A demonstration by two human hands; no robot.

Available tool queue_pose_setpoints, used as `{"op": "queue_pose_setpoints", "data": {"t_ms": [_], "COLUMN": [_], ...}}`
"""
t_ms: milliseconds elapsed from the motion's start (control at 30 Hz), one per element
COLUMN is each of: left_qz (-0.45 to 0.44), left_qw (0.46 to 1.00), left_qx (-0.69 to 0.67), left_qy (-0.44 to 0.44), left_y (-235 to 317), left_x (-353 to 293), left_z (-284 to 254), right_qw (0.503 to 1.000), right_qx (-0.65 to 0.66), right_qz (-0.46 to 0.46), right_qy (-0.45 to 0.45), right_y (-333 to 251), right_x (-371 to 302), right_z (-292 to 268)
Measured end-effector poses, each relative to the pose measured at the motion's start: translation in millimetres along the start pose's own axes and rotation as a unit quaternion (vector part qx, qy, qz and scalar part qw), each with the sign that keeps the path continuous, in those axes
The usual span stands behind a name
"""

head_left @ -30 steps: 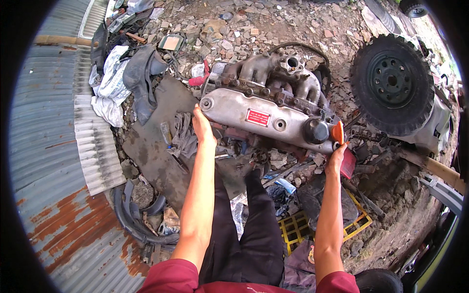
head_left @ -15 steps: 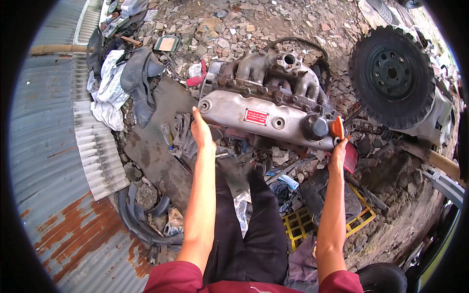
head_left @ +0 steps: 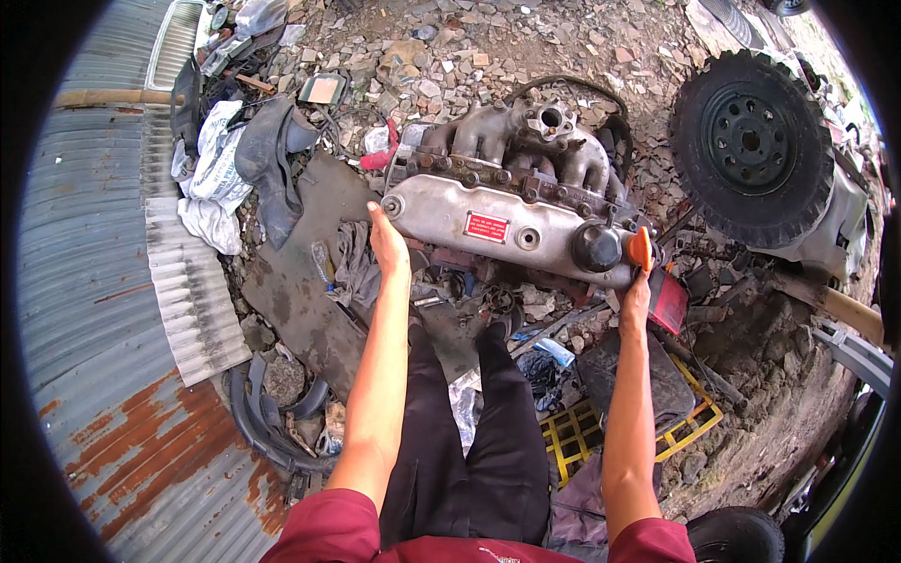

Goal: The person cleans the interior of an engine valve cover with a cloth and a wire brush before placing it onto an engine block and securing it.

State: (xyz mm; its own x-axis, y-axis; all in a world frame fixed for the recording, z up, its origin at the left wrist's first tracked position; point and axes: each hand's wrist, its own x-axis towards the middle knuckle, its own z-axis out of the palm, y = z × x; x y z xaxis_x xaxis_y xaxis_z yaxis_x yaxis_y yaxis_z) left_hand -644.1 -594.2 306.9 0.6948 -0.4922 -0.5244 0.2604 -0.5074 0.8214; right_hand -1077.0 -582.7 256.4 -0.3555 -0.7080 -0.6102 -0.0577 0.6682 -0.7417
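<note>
A silver valve cover [head_left: 441, 206] with a red label and a black round filler cap [head_left: 596, 246] lies across the front of an engine, along its intake manifold [head_left: 488, 136]. My left hand [head_left: 387, 244] grips its left end, thumb up at the corner and the other fingers hidden beneath. At the opposite end, my right hand [head_left: 636, 296] holds the cover's lower right corner, right below an orange cap-like piece [head_left: 640, 250]. Its fingertips are partly hidden. Whether the cover rests on the engine or is slightly raised, I cannot tell.
Broken stone covers the ground behind the engine. A knobby tyre on a black wheel [head_left: 751, 141] stands at right. Corrugated metal sheeting [head_left: 103, 281] runs along the left. Near my feet lie a yellow grate [head_left: 572, 441], a dark flat box [head_left: 638, 375] and rags [head_left: 355, 263].
The view has shifted slightly. The valve cover and both hands sit a little further left in the picture, and the right hand is a bit lower. Both hands keep their grip.
</note>
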Motion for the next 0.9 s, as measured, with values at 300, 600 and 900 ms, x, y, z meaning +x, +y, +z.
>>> {"op": "queue_pose_setpoints", "data": {"t_ms": [300,600,900], "left_qz": [0.091,0.154,0.151], "left_qw": [0.986,0.96,0.858], "left_qx": [0.057,0.143,0.382], "left_qy": [-0.13,-0.188,-0.309], "left_y": [-47.9,-32.1,27.0], "left_x": [47.9,42.4,71.4], "left_z": [-41.4,-46.0,-75.5], "right_qw": [0.976,0.996,0.986], "right_qx": [-0.122,0.001,-0.08], "right_qz": [-0.13,-0.041,0.006], "right_qy": [0.129,0.078,0.143], "right_y": [12.5,10.9,-3.6], "right_x": [2.1,-3.4,-9.0], "right_z": [17.7,10.4,22.3]}}
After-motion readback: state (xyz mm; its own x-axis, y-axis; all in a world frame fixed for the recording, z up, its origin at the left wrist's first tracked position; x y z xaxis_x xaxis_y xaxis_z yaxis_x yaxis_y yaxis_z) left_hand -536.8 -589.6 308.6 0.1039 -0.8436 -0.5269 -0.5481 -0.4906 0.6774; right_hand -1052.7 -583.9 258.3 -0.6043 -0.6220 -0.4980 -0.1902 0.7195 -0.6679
